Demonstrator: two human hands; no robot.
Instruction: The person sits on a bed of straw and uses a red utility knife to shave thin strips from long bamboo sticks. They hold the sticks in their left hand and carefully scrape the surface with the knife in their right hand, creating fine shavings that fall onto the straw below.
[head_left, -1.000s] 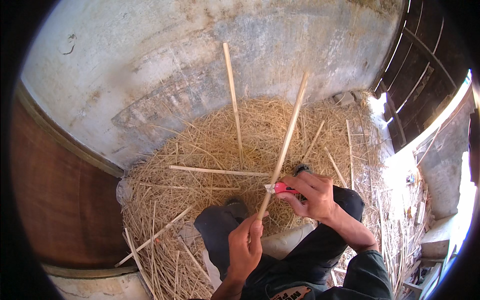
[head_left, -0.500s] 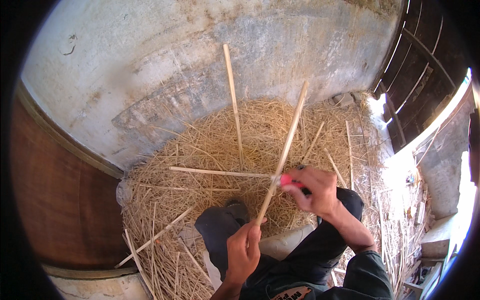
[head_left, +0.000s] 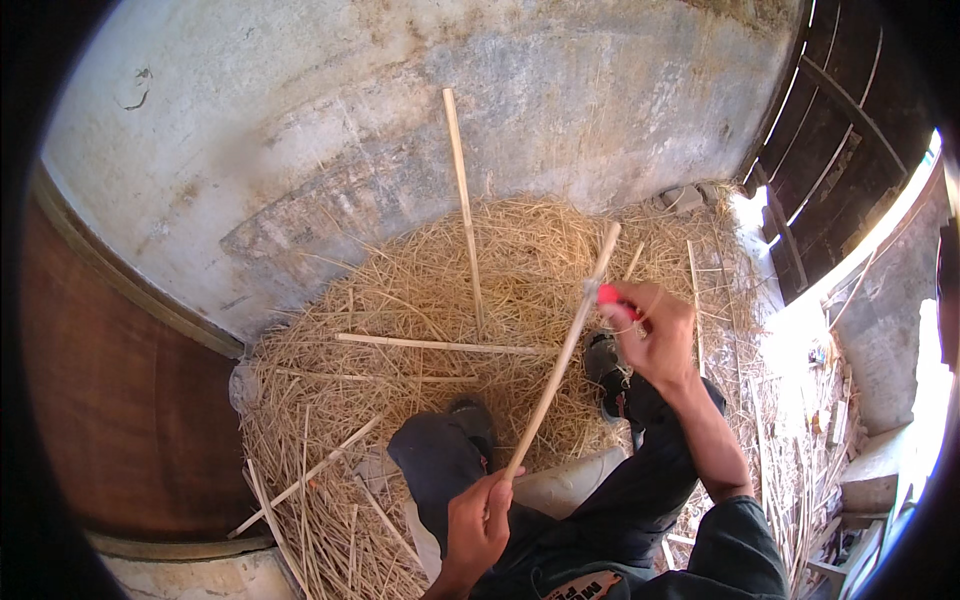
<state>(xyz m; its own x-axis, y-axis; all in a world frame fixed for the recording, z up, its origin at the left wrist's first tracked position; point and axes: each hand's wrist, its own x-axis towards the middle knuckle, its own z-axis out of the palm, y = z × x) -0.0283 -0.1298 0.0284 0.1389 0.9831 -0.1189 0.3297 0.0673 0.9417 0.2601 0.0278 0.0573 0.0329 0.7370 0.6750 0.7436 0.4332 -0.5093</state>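
My left hand point(head_left: 478, 528) grips the lower end of a long pale wooden stick point(head_left: 556, 375), which slants up and away to the right. Closed round a small red-handled tool point(head_left: 611, 297), my right hand point(head_left: 658, 338) holds it against the upper part of that stick. The tool's head is blurred where it meets the wood, so its exact kind cannot be made out. A thin curl shows near my right fingers. Below the stick are my dark-trousered knees point(head_left: 435, 450) and dark shoes point(head_left: 600, 365).
Shavings point(head_left: 400, 300) cover the floor. One stick point(head_left: 462, 190) leans against the stained wall point(head_left: 330, 130); another stick point(head_left: 440, 345) lies crosswise. Several more lie at lower left. A brown wooden panel point(head_left: 130, 390) stands left, dark slats point(head_left: 830, 140) at upper right.
My right hand and the red-handled tool have moved up along the stick, away from me. The held stick's far end has come lower and nearer; my left hand has dropped slightly.
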